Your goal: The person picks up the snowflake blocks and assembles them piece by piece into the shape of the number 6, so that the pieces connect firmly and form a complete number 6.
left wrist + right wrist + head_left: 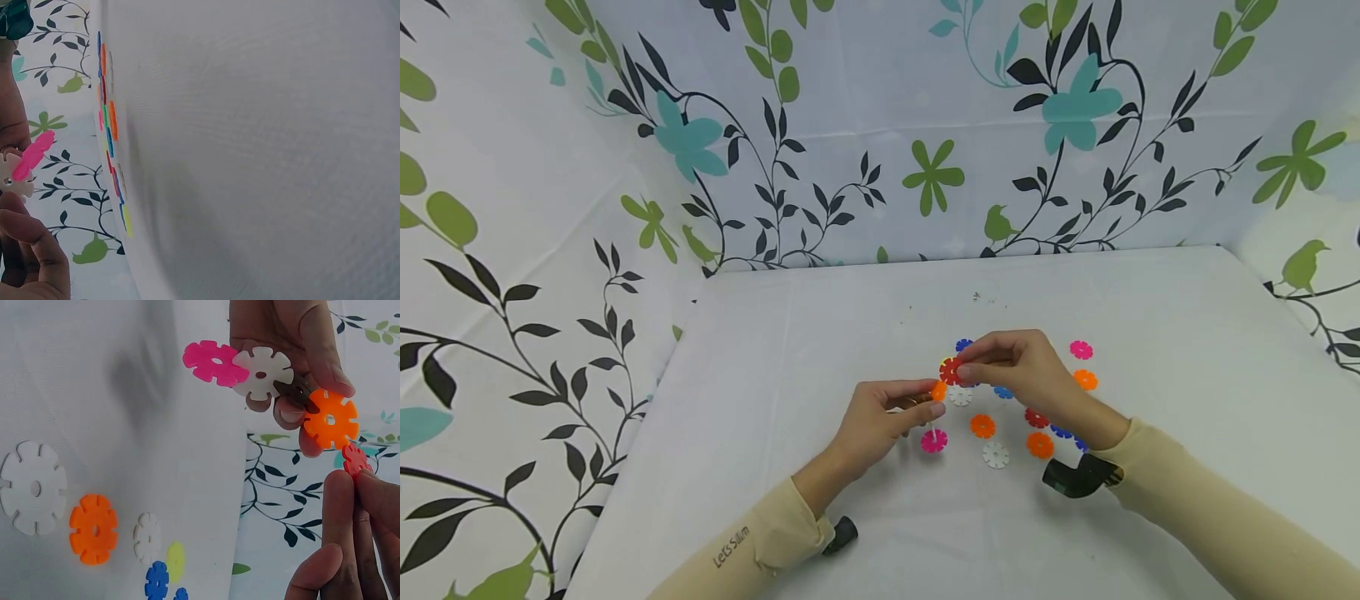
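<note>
My left hand [876,417] pinches a chain of slotted plastic flower discs. In the right wrist view the chain runs from a pink disc [209,361] through a white disc [272,362] and a dark disc [292,392] to an orange disc [340,412]. Thumb and fingers of the left hand hold it near the orange end. My right hand [1018,371] pinches a red disc [355,461] between thumb and fingertips. The red disc is at the orange disc's lower edge; whether their slots interlock I cannot tell. In the left wrist view the pink disc [34,156] hangs off the white one.
Loose discs lie flat on the white-covered table [775,350], below and beside the hands. Among them are orange discs [982,427], a white disc [996,455], a pink disc [1081,350] and several blue ones. A leaf-patterned cloth [850,125] rises behind the table.
</note>
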A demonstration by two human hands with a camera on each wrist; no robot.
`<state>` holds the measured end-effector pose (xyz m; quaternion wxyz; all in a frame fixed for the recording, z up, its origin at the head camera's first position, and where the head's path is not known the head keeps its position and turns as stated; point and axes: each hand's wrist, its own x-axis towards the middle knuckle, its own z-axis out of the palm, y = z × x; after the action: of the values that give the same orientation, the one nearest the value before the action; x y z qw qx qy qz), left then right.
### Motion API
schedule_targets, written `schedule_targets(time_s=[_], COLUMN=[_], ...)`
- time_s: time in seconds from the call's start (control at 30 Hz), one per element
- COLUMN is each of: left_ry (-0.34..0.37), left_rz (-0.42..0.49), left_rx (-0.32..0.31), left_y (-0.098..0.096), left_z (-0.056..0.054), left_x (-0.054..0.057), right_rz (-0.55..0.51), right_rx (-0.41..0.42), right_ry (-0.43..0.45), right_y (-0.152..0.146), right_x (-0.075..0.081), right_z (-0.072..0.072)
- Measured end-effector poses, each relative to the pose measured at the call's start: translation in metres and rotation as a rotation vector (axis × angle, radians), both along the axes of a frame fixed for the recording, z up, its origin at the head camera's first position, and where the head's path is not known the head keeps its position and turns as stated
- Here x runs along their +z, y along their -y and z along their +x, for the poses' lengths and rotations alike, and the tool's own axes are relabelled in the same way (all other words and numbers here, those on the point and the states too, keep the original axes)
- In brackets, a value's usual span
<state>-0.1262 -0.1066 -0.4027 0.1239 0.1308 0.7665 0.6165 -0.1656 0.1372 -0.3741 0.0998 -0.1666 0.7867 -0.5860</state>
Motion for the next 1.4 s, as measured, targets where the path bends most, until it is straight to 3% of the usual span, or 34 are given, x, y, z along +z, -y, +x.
schedule_targets(time_s=[0.4,0.67,1.0,1.13,1.23,1.4], left_ry=[-0.053,-0.097,-0.036,0.026,0.056,0.047], left_rz=[0.008,-0.001,0.082,0.098,0.078,0.004], left_rx=[0.026,0.057,0.056,0.066,0.058,0.044], left_y=[-0.001,-0.002,-0.005,-0.005,-0.006,-0.007], left_z=[0.002,0.002,-0.003,-0.003,-0.003,-0.002], left_x=[0.001,0.001,0.004,0.005,0.007,0.012], right_rz=[-0.038,-0.047,-0.026,-0.015,0.008,0.012], right_rx=[0.004,0.003,-0.038,-0.062,-0.076,-0.077], right_ry=[-0.005,-0.110,-0.249,-0.248,-0.247,-0.230], right_y=[0.002,0.006,0.018,0.021,0.022,0.022], right_x=[0.000,-0.002,-0.004,-0.005,-0.005,-0.006], right_z=[0.003,0.006,0.010,0.011,0.012,0.013])
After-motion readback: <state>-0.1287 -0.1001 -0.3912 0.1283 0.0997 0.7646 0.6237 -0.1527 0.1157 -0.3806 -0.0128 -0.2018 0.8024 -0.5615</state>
